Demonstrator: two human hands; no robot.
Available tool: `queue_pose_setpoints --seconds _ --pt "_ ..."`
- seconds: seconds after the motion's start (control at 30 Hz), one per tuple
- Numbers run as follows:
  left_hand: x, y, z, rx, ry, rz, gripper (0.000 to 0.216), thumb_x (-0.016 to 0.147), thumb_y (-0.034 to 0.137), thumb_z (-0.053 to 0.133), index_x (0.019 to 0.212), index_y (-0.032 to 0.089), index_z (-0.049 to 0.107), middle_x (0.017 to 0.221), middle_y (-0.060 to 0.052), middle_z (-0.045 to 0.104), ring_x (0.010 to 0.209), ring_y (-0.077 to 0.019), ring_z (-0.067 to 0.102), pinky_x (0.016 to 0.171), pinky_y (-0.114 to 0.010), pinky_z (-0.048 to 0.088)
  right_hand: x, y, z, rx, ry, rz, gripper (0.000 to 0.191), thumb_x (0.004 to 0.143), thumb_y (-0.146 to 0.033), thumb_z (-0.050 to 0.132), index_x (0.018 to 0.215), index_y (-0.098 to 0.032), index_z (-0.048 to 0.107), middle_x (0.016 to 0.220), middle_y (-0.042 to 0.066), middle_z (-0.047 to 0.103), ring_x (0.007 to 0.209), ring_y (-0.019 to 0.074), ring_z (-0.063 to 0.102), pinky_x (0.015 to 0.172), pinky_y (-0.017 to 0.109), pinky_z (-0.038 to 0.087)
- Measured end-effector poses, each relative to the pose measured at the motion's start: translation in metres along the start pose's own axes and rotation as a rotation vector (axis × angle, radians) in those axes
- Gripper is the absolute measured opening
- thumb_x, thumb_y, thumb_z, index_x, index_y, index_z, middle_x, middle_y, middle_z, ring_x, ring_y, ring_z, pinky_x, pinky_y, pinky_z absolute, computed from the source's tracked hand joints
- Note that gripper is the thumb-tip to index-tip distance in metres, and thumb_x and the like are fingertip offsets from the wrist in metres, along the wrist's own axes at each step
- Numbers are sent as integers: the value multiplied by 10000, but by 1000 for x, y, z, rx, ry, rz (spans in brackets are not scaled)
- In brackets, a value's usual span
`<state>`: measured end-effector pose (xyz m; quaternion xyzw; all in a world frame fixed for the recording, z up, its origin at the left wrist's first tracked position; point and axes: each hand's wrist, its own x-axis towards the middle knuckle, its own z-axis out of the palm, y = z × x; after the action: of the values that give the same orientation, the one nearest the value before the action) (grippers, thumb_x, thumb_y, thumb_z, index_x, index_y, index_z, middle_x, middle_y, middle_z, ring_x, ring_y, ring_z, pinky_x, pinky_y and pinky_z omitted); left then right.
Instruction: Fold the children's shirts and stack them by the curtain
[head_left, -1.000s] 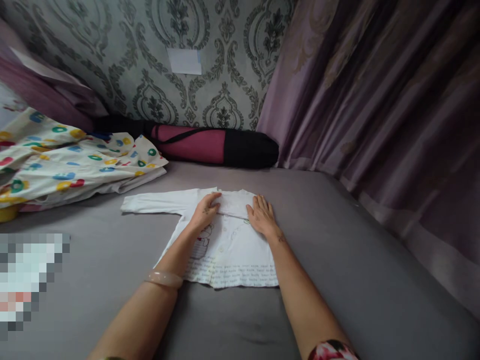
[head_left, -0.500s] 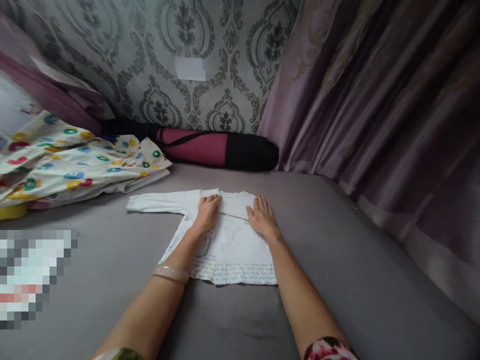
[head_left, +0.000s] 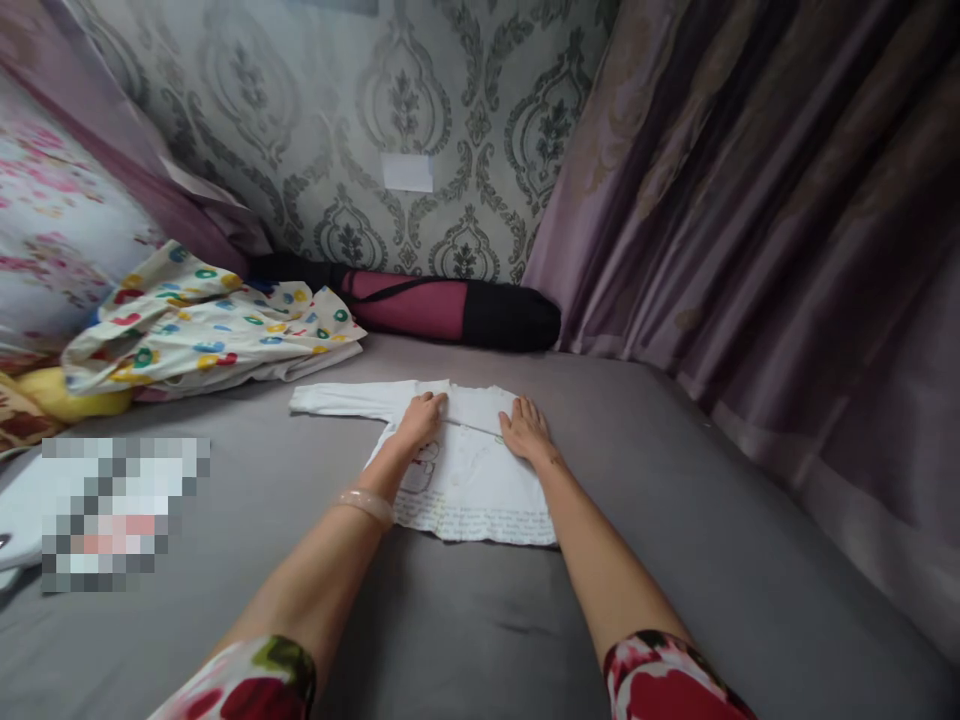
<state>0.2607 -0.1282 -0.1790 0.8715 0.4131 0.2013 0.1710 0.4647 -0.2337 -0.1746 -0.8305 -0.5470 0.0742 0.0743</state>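
White shirt (head_left: 487, 482) lies flat on the grey bed (head_left: 465, 645), collar edge away from the person, printed hem toward them, both hands on its upper part. Left hand (head_left: 423, 420) at the collar near the middle, fingers bent down onto the cloth; can't tell if its grip is pinching fabric or only pressing. Right hand (head_left: 526, 430) palm down on the right shoulder edge, fingers stretched out, grip apart, nothing clamped. Key relation: the loose sleeve (head_left: 341, 400) sticks straight out to the left of the left hand, long axis running roughly side to side, cuff at the far left end; left hand clearly nearer, right hand across the shirt. A folded strip (head_left: 474, 408), looks like the other sleeve laid over, crosses the chest between the hands, its right end beside the right hand's thumb. Left forearm partly covers the drawing on the front. Patterned cloth (head_left: 240, 335) is heaped beyond the cuff, apart from it; long bag (head_left: 510, 313) by the wall, well clear of both hands.
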Motion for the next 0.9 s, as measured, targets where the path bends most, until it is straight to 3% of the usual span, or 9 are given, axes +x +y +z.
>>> queue_pose_setpoints --seconds 0.2,0.4,0.63,0.9 --pt "-37 -15 -20 -83 -8 112 473 824 134 455 1289 133 545 1202 -161 591 1120 -259 557 999 -393 428 0 -2 -10 -4 -57 6 679 989 -442 206 1509 -5 202 1591 172 154 1464 268 122 1168 409 117" --pt "-82 -32 -18 -25 46 159 401 893 229 449 1274 151 549 1255 -172 576 1211 -292 515 1043 -462 403 -2 -9 -20 -37 -11 -87 657 995 -428 197 1507 -19 225 1589 164 163 1471 249 98 1179 424 17" --pt "-97 -22 -15 194 12 97 375 964 315 373 1287 204 528 1413 -117 488 1369 -293 372 1126 -498 301 8 -17 -2 -57 15 -105 691 989 -455 150 1505 -2 223 1584 161 190 1465 245 138 1182 379 47" --pt "-100 -14 -22 202 -36 52 381 963 299 396 1301 174 519 1437 -141 465 1387 -297 353 1143 -505 269 12 -14 -2 -41 -27 -97 699 985 -466 165 1510 -6 204 1587 162 179 1466 248 126 1182 384 41"
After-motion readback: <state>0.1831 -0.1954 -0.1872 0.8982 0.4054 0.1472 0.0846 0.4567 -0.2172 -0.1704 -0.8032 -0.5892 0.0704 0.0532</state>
